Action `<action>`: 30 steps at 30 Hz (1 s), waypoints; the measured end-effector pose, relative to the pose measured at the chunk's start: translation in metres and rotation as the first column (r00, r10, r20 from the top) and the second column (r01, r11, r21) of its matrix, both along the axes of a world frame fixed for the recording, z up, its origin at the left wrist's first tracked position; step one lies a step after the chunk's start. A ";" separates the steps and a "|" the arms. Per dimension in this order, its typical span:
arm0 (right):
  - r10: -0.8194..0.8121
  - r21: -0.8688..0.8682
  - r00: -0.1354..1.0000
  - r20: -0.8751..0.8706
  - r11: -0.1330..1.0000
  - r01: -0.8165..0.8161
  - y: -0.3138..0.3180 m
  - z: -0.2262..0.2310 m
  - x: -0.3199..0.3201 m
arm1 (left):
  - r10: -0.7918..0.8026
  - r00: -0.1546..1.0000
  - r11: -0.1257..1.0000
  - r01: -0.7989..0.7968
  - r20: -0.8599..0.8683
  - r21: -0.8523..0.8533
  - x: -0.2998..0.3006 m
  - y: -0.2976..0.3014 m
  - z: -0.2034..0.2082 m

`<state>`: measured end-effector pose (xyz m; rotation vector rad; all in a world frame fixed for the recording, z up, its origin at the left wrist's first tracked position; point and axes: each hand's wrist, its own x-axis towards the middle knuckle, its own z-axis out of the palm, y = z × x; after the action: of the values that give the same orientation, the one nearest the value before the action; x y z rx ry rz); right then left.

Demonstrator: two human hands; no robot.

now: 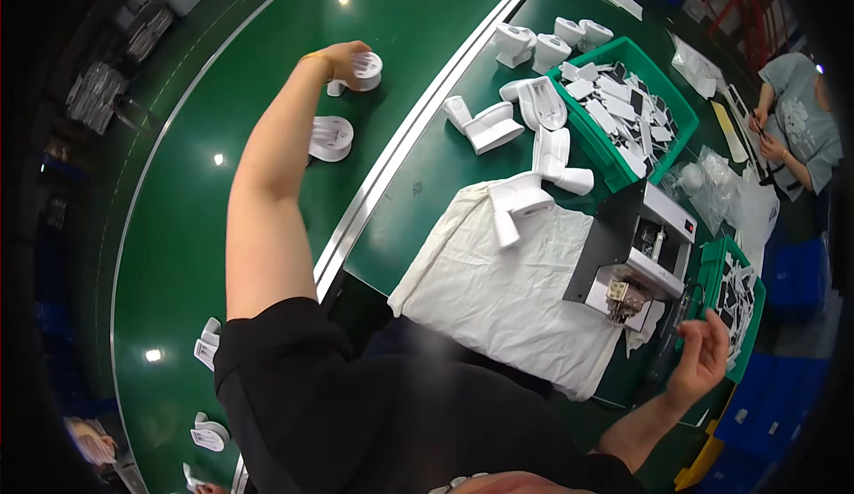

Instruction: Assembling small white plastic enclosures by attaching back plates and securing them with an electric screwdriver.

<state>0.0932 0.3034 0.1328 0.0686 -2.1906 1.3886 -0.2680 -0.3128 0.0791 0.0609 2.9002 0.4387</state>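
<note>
Close to me, the person's right hand (701, 360) is raised with loosely curled fingers, holding nothing, near a small green crate (711, 267). Past the white cloth (525, 294) on the bench (398, 224) stands a grey machine (669, 211), then a larger green crate (590, 141) of flat pieces. Across the metal rail, the left hand (340, 60) reaches to a white housing (369, 76) on the green surface (258, 40), fingers over it; I can't tell whether they grip.
</note>
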 end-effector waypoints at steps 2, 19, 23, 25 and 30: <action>0.026 0.018 1.000 0.004 1.000 -0.026 -0.012 0.002 -0.002 | -0.049 0.988 0.999 0.048 -0.145 -0.009 -0.003 0.017 0.002; 0.179 -0.045 0.984 0.018 0.983 -0.178 -0.052 0.001 0.005 | -0.226 0.921 0.816 0.357 -0.316 0.456 0.076 0.263 0.006; 0.162 -0.082 0.986 0.051 0.984 -0.157 -0.044 -0.003 0.012 | -0.253 0.938 0.965 0.261 -0.235 0.002 0.099 0.142 0.022; 0.183 -0.083 0.982 0.049 0.981 -0.178 -0.048 -0.006 0.009 | -0.106 0.983 0.956 0.060 -0.149 -0.287 0.110 0.075 0.001; 0.246 -0.041 0.969 0.022 0.969 -0.245 -0.065 -0.011 -0.001 | -0.092 0.948 0.995 0.080 -0.306 -0.054 0.115 0.041 -0.016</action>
<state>0.0919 0.2386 0.1217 0.3188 -2.2360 1.5713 -0.1529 -0.2723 0.0629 0.2728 3.1951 0.3849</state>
